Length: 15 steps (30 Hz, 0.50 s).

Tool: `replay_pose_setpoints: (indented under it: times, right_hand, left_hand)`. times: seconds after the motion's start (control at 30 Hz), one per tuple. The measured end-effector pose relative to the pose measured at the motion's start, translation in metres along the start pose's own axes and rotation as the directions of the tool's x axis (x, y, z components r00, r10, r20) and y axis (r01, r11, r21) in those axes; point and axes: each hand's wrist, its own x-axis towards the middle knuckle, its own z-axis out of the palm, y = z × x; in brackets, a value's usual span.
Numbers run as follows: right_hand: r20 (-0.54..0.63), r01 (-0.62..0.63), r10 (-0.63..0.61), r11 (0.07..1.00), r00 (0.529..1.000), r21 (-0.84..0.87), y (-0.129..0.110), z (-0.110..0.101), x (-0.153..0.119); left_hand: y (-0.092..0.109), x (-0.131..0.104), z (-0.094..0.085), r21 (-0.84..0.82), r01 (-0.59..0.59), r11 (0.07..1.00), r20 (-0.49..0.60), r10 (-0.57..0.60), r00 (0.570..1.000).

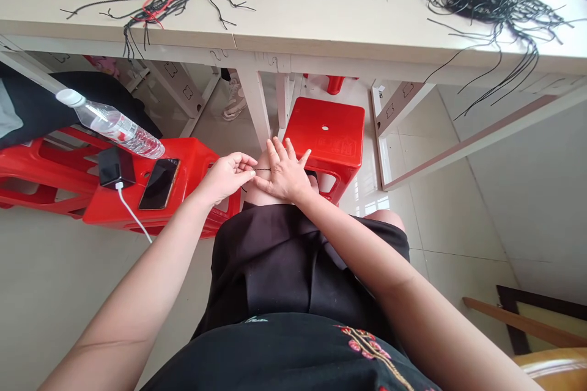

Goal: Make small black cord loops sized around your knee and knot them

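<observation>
- Likely light and limp, the black cord [263,169] suits pinching near its end.
- Left hand [227,175] pinches it; right hand [286,173] lies flat, fingers spread.

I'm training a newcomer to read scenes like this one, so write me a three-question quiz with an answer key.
1. What does the left hand pinch?
A) a bottle cap
B) a dark cord
C) a pen

2. True or false: the phone lies on a red stool.

3. Fill in: the right hand lies with its fingers spread on the person's bare ____.

Key: 1 B; 2 true; 3 leg.
</observation>
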Motion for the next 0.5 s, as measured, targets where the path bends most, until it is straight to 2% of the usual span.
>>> replay_pose_setpoints:
  times: [0.17, 0.3, 0.5]
  right_hand:
    - [-0.015, 0.006, -0.006, 1.000, 1.000, 0.013, 0.000, 0.000, -0.001]
    - [-0.019, 0.010, -0.010, 1.000, 1.000, 0.022, 0.001, 0.001, -0.001]
    - [-0.008, 0.012, -0.012, 1.000, 1.000, 0.016, 0.003, 0.005, 0.001]
  left_hand:
    - [0.004, 0.002, 0.001, -0.006, 0.042, 0.999, 0.009, -0.042, 0.999]
    - [0.007, 0.005, 0.003, 0.078, 0.058, 0.995, 0.035, -0.061, 0.998]
    - [0.012, 0.010, 0.015, 0.180, -0.088, 0.980, 0.063, 0.078, 0.995]
